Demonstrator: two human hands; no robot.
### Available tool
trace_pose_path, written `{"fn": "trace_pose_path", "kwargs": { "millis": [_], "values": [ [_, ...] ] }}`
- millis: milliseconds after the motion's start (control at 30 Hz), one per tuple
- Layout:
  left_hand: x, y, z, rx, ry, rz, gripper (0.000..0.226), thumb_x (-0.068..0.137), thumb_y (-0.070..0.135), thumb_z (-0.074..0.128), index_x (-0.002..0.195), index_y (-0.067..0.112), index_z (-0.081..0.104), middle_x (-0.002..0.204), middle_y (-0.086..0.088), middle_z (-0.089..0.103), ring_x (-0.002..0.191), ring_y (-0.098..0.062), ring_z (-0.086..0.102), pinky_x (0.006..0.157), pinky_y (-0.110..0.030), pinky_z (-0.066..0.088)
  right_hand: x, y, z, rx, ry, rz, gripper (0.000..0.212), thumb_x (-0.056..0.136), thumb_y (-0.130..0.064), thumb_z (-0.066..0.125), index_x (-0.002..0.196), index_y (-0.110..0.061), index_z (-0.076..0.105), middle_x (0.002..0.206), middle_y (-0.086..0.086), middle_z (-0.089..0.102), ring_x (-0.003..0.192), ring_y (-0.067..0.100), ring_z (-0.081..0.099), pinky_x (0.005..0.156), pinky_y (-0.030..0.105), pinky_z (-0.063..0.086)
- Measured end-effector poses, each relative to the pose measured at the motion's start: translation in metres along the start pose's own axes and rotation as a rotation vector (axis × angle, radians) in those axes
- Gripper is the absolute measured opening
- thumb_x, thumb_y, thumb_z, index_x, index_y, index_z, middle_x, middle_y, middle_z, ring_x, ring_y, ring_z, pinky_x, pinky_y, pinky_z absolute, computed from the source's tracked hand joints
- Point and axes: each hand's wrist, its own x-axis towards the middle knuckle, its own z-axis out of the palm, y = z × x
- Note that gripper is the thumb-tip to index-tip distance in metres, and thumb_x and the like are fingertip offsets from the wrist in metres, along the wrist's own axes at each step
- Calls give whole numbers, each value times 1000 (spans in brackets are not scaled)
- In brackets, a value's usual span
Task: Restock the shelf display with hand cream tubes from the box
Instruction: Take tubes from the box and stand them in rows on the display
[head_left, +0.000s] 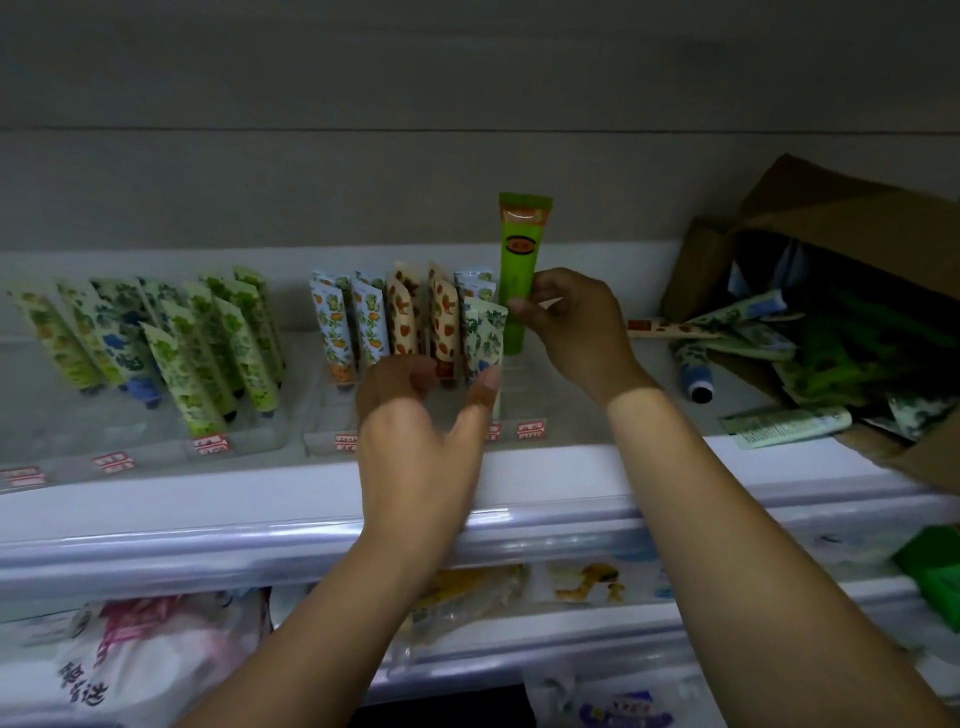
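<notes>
White shelf (156, 509): right hand (571, 322) pinches green tube (522, 244), long axis vertical, crimp up, label unreadable; left hand (415, 447) grip indeterminate.

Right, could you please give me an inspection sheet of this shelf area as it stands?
Surface: white shelf carrying clear trays with price tags.
Job's things: green tube upright at the right tray's end; patterned tubes standing in rows; cardboard box tipped on its side, open.
Clutter: loose tubes spilled beside the box.
Grippers: right hand pinches the green tube; left hand open before the tray.
Cables: nothing seen.
Surroundings: grey wall; packaged goods below.
</notes>
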Motion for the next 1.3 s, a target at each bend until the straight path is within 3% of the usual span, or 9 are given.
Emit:
{"fn": "trace_pose_path", "kwargs": {
  "millis": [267,500,900,1067,1200,1300],
  "values": [
    [0,-1,0,-22,3,-10,65,77,75,59,108,17,57,103,-3,58,97,-22,57,83,-36,50,1,2,5,40,22,-29,13,84,-15,77,97,-14,75,80,-13,65,67,-15,57,64,2,40],
    [0,-2,0,-11,12,-7,62,80,70,62,108,15,58,102,-3,59,96,-21,57,84,-37,51,-4,10,7,45,13,4,16,77,-17,84,87,-19,72,78,-9,65,63,-8,54,61,6,40],
    [-1,0,0,-25,7,-13,59,81,68,64,108,16,57,103,-4,59,99,-23,57,87,-43,52,-13,15,4,8,-48,-14,17,87,-23,76,100,-14,74,92,-1,71,71,-6,57,67,6,42],
    [-2,2,-2,-38,10,-13,64,80,71,61,110,14,57,104,-5,59,99,-24,57,86,-42,52,-16,14,-3,-52,23,72,27,89,-27,74,111,-9,71,96,0,67,84,12,61,67,7,41],
    [-2,2,-3,-26,9,0,60,83,67,63,110,14,57,104,-5,58,98,-25,57,84,-43,52,-17,20,-38,-384,186,36,35,100,-38,56,102,-7,72,99,8,69,94,24,61,74,20,32],
    [-2,4,-4,-25,-4,-11,61,83,68,61,110,13,57,104,-6,58,99,-26,57,85,-43,52,-15,39,-74,-636,179,110,59,91,-55,35,110,-11,71,117,17,67,115,37,57,92,34,43]
  ]
}}
